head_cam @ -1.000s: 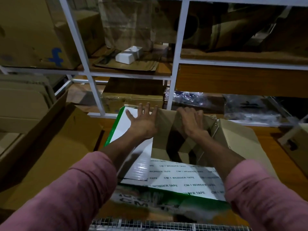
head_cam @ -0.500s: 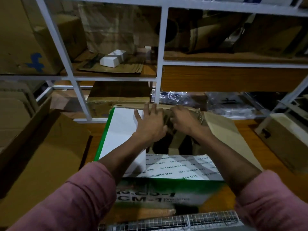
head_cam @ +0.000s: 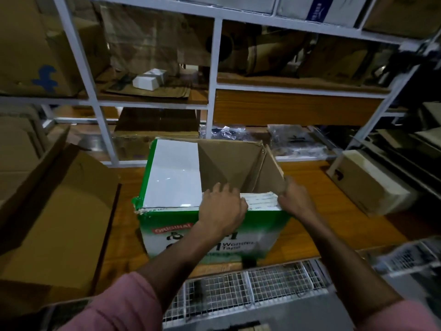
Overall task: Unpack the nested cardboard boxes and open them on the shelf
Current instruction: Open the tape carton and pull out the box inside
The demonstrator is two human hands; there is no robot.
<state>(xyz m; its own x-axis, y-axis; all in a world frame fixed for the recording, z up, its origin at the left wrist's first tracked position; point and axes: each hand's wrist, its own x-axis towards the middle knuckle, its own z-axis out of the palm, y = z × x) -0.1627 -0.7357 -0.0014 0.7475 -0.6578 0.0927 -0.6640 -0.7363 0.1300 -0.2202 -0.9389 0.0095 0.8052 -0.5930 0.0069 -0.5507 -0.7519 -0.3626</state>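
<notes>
1. The green-and-white box [head_cam: 210, 225] stands on the wooden shelf [head_cam: 334, 225], just in front of the person. Its white left flap [head_cam: 175, 177] lies flat over the opening, and the brown right flap [head_cam: 272, 172] stands up.
2. The left hand [head_cam: 223, 211] rests on the near printed flap [head_cam: 261, 201], its fingers [head_cam: 214, 191] curled over the flap's edge and gripping it. The right hand [head_cam: 294, 199] pinches the lower corner of the brown right flap.
3. To do this step well, I would fold the near flap toward the body and swing the right flap outward together, while keeping the box square on the shelf so it does not slide toward the wire basket [head_cam: 250, 287] below.
4. Pull at the creases, not the torn near-left corner, which looks ready to rip further.
5. Count: two hands; one box being opened; four flaps, three named and the far one upright. The dim interior appears empty, though I cannot be sure.
6. Another open brown box [head_cam: 55, 223] lies to the left, and one closed carton [head_cam: 367, 185] to the right.
</notes>
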